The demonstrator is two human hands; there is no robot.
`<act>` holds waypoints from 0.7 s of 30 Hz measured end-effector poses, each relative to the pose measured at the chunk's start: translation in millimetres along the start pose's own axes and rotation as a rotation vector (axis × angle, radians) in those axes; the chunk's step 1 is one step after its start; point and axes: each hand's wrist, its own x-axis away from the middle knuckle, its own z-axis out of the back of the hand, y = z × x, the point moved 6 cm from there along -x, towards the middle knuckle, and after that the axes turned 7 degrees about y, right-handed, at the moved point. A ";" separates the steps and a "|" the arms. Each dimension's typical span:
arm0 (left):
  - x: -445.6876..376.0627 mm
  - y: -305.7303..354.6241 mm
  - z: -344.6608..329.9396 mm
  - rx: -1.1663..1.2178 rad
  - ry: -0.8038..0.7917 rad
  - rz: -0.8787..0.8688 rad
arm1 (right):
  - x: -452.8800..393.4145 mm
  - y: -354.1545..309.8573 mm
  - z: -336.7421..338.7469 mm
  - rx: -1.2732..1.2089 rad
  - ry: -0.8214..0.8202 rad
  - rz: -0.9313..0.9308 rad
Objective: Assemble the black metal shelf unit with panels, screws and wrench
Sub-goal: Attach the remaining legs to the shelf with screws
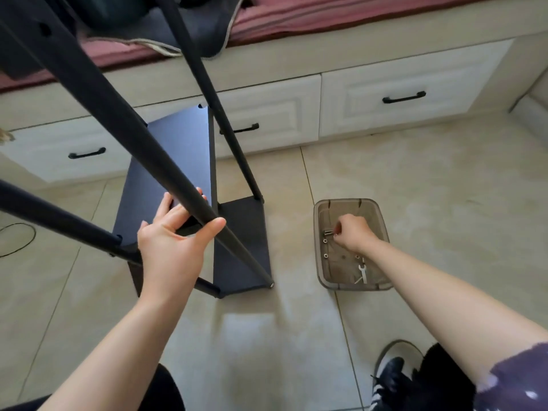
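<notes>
On the tiled floor before the bed drawers (403, 99) stands the half-built shelf (240, 247), its bottom panel fixed between the posts and a second panel (178, 155) tilted loose between the posts above it, not yet screwed. The left hand (172, 235) holds that panel's near edge, fingers spread over it and the thumb hooked around a post (142, 137), likely to keep panel and post lined up for fastening. The right hand (353, 232) reaches into the clear bin (382, 221) beside the shelf, fingertips pinched together over the screws (327, 232); whether it has one I cannot tell. The wrench (362, 272) lies untouched at the bin's near end.
</notes>
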 end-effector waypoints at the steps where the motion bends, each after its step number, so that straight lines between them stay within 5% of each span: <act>1: 0.2 -1.0 1.8 0.036 0.004 0.025 | 4.8 -9.4 7.3 -0.018 0.004 0.033; 10: 9.9 -12.2 58.7 0.262 0.150 0.159 | 95.8 -151.6 36.7 -0.363 -0.068 0.365; 15: 9.9 -44.1 90.8 0.334 0.171 0.344 | 132.0 -214.4 17.6 -0.236 -0.167 0.501; 21: 18.8 -87.0 123.7 0.528 0.271 0.488 | 135.4 -228.0 -16.4 -0.142 -0.155 0.423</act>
